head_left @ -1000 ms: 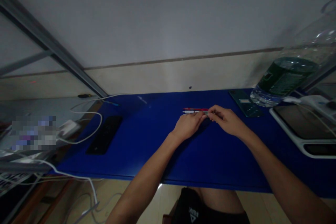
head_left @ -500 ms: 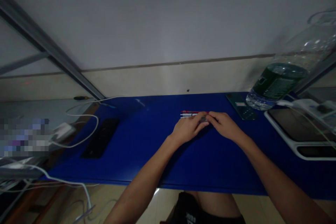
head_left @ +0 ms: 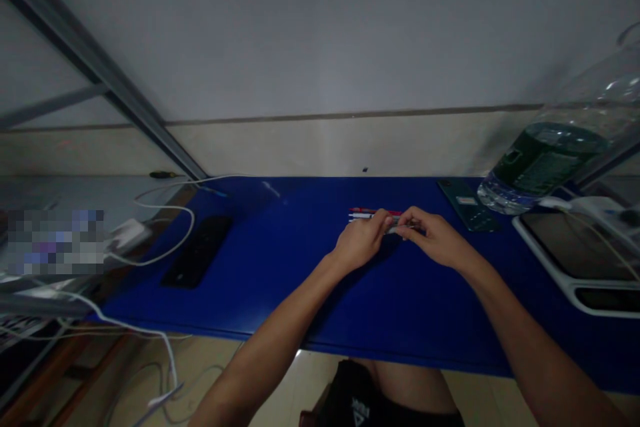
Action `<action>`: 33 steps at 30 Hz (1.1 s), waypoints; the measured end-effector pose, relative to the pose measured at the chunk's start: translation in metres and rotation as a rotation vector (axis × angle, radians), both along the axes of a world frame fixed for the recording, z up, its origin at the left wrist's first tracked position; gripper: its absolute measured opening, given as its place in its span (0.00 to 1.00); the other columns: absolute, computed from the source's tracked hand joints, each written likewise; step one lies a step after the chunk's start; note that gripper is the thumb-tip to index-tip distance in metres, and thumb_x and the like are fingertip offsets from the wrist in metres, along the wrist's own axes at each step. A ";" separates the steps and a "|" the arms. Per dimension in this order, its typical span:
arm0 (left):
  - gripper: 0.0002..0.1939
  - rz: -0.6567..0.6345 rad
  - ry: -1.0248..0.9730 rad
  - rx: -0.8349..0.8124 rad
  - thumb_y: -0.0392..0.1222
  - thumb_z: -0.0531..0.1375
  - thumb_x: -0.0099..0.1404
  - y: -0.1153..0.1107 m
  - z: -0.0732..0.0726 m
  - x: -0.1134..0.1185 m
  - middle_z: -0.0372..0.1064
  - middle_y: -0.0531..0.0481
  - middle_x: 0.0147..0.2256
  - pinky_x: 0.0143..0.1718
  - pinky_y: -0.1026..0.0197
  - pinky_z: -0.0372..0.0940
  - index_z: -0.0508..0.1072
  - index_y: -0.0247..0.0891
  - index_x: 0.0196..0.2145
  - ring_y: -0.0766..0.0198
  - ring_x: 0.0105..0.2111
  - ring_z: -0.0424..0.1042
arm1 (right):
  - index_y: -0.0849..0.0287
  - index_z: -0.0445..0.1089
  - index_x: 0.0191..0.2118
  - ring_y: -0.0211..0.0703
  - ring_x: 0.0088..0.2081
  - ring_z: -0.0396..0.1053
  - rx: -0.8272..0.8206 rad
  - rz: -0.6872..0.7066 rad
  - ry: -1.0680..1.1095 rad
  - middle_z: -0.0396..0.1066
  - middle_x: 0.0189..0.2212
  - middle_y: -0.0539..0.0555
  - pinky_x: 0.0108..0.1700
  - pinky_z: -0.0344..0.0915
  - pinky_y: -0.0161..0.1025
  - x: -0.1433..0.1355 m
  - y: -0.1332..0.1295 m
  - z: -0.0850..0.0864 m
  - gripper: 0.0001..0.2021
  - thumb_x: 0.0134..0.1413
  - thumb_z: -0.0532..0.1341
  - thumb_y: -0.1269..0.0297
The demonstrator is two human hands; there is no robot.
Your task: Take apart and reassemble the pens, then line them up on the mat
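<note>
Several pens lie side by side in front of me, pointing left and right. A red pen [head_left: 369, 210] is at the back, with a white pen [head_left: 359, 216] just nearer to me. My left hand [head_left: 361, 239] is closed over the near side of the row, thumb and fingers pinching the pens. At their right ends my right hand [head_left: 429, 235] is closed too, its thumb and fingertips gripping the same pens. The fingers hide much of the pens, so I cannot tell how many there are.
The blue tabletop [head_left: 280, 260] carries a black phone-like slab [head_left: 197, 252] on the left. Towards the right are a teal phone [head_left: 467, 203], a large clear bottle [head_left: 545, 160] and a white scale-like device [head_left: 575, 293]. A white cable [head_left: 193, 227] loops over the left edge.
My right hand has shifted slightly right, its fingers more arched, and a little more of the pens shows between the hands. The view has moved slightly.
</note>
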State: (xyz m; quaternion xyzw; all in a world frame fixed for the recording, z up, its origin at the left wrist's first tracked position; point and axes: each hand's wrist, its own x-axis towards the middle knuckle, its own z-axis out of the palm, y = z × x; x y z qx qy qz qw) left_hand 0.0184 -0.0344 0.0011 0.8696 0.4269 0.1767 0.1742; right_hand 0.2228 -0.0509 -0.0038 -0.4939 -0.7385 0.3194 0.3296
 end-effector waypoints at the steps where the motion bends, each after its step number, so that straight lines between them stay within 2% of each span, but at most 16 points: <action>1: 0.22 0.001 -0.021 -0.006 0.53 0.40 0.78 -0.003 0.001 0.001 0.77 0.44 0.39 0.36 0.58 0.68 0.67 0.40 0.54 0.55 0.36 0.78 | 0.55 0.69 0.34 0.44 0.31 0.71 0.022 -0.017 -0.036 0.75 0.29 0.53 0.34 0.61 0.38 0.000 0.000 0.001 0.13 0.64 0.58 0.52; 4: 0.25 -0.020 -0.009 0.017 0.58 0.46 0.75 -0.010 0.003 0.004 0.77 0.43 0.38 0.36 0.57 0.69 0.63 0.39 0.58 0.53 0.36 0.78 | 0.56 0.68 0.28 0.44 0.26 0.69 0.079 -0.062 -0.115 0.73 0.24 0.53 0.31 0.58 0.39 -0.003 0.000 0.000 0.20 0.68 0.52 0.51; 6: 0.25 -0.039 0.034 0.041 0.57 0.50 0.74 -0.012 0.004 0.006 0.77 0.43 0.37 0.35 0.57 0.69 0.63 0.38 0.58 0.52 0.35 0.78 | 0.56 0.65 0.23 0.43 0.23 0.66 0.088 -0.079 -0.137 0.69 0.19 0.52 0.29 0.55 0.39 -0.005 0.000 -0.001 0.24 0.68 0.49 0.50; 9: 0.21 -0.094 0.054 0.052 0.53 0.49 0.75 -0.010 0.003 0.005 0.77 0.42 0.40 0.37 0.58 0.69 0.66 0.39 0.57 0.54 0.37 0.78 | 0.57 0.62 0.20 0.41 0.21 0.62 0.071 -0.101 -0.124 0.64 0.16 0.51 0.26 0.51 0.39 -0.005 0.000 -0.002 0.27 0.68 0.49 0.48; 12: 0.19 -0.146 0.026 0.039 0.52 0.46 0.77 -0.007 0.003 0.004 0.77 0.43 0.43 0.39 0.59 0.68 0.68 0.42 0.55 0.56 0.40 0.77 | 0.58 0.67 0.24 0.41 0.23 0.63 0.046 -0.079 -0.073 0.66 0.19 0.50 0.27 0.53 0.38 -0.001 0.000 0.001 0.24 0.67 0.52 0.48; 16: 0.22 -0.116 0.004 -0.003 0.53 0.44 0.77 -0.003 0.005 0.002 0.76 0.43 0.37 0.39 0.58 0.67 0.71 0.39 0.51 0.55 0.38 0.77 | 0.56 0.71 0.35 0.41 0.28 0.64 0.050 -0.012 -0.027 0.71 0.27 0.50 0.30 0.56 0.37 0.003 0.000 0.004 0.16 0.65 0.56 0.50; 21: 0.20 -0.125 -0.078 -0.084 0.52 0.45 0.77 -0.003 0.003 0.002 0.74 0.44 0.37 0.39 0.59 0.66 0.71 0.38 0.47 0.57 0.37 0.75 | 0.57 0.64 0.28 0.39 0.26 0.61 0.091 -0.022 -0.053 0.64 0.23 0.49 0.29 0.53 0.38 -0.002 0.000 0.001 0.20 0.68 0.52 0.50; 24: 0.18 -0.155 -0.253 -0.198 0.52 0.45 0.77 -0.003 -0.002 0.007 0.72 0.48 0.32 0.37 0.61 0.65 0.68 0.38 0.42 0.62 0.32 0.73 | 0.57 0.64 0.27 0.39 0.24 0.59 0.073 -0.069 0.014 0.62 0.21 0.48 0.28 0.53 0.38 -0.004 -0.001 -0.002 0.22 0.68 0.52 0.48; 26: 0.18 -0.119 -0.480 -0.304 0.54 0.43 0.77 -0.003 -0.005 0.011 0.71 0.50 0.31 0.33 0.63 0.65 0.63 0.39 0.42 0.66 0.28 0.70 | 0.57 0.65 0.27 0.38 0.24 0.60 0.036 -0.081 0.099 0.63 0.21 0.48 0.28 0.55 0.37 -0.005 0.000 -0.003 0.22 0.67 0.52 0.46; 27: 0.16 -0.087 -0.615 -0.348 0.55 0.43 0.77 -0.002 -0.006 0.013 0.72 0.49 0.33 0.32 0.63 0.65 0.60 0.40 0.44 0.66 0.28 0.70 | 0.57 0.66 0.29 0.38 0.25 0.62 0.007 -0.072 0.152 0.64 0.22 0.49 0.28 0.57 0.37 -0.006 0.000 -0.003 0.21 0.67 0.53 0.46; 29: 0.14 -0.032 -0.853 -0.407 0.55 0.43 0.77 -0.001 -0.004 0.014 0.74 0.44 0.44 0.35 0.62 0.68 0.52 0.42 0.48 0.67 0.32 0.72 | 0.56 0.67 0.36 0.40 0.28 0.67 -0.085 -0.022 0.276 0.69 0.27 0.50 0.30 0.62 0.37 -0.008 0.000 -0.003 0.18 0.66 0.55 0.46; 31: 0.12 -0.007 -0.973 -0.443 0.53 0.43 0.78 0.002 0.001 0.012 0.69 0.38 0.57 0.41 0.57 0.71 0.49 0.44 0.50 0.65 0.40 0.75 | 0.55 0.66 0.44 0.42 0.31 0.72 -0.203 0.038 0.409 0.72 0.32 0.52 0.30 0.66 0.38 -0.012 -0.001 -0.001 0.17 0.64 0.57 0.46; 33: 0.10 0.022 -1.016 -0.455 0.51 0.42 0.78 0.004 0.006 0.010 0.62 0.37 0.63 0.45 0.53 0.71 0.49 0.45 0.52 0.60 0.49 0.74 | 0.54 0.65 0.51 0.44 0.33 0.74 -0.288 0.082 0.497 0.74 0.36 0.54 0.28 0.68 0.38 -0.016 -0.003 0.002 0.19 0.62 0.60 0.47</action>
